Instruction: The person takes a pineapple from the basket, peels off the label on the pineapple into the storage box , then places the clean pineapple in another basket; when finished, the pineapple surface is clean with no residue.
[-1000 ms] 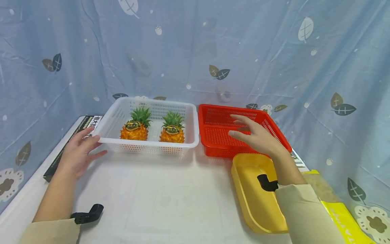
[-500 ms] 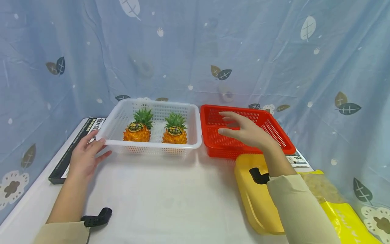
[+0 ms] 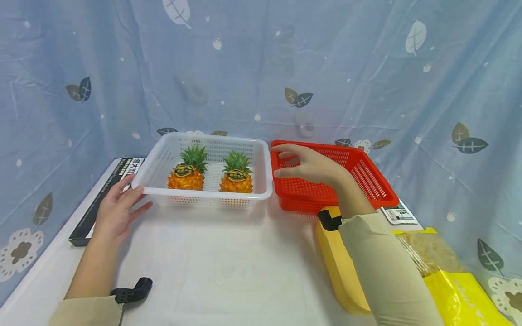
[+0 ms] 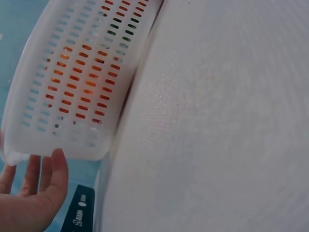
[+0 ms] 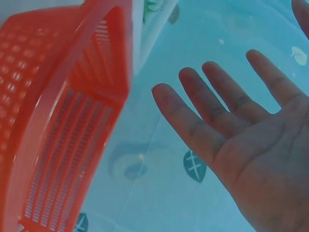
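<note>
Left hand [image 3: 113, 218], fingers loose, touches white basket [image 3: 204, 194] — two pineapples [image 3: 186, 182] inside; right hand [image 3: 316, 168], unclenched, holds nothing — red basket [image 3: 302, 205] below.

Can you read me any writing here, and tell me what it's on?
"大": seemingly among the Chinese characters on the black-and-white box; its other text is unreadable.
Left pineapple: gold characters on dark label, too small to read surely.
Right pineapple: similar label, equally unclear.
Yellow bag: pale lettering, too blurred.
White packet: print too small.
</note>
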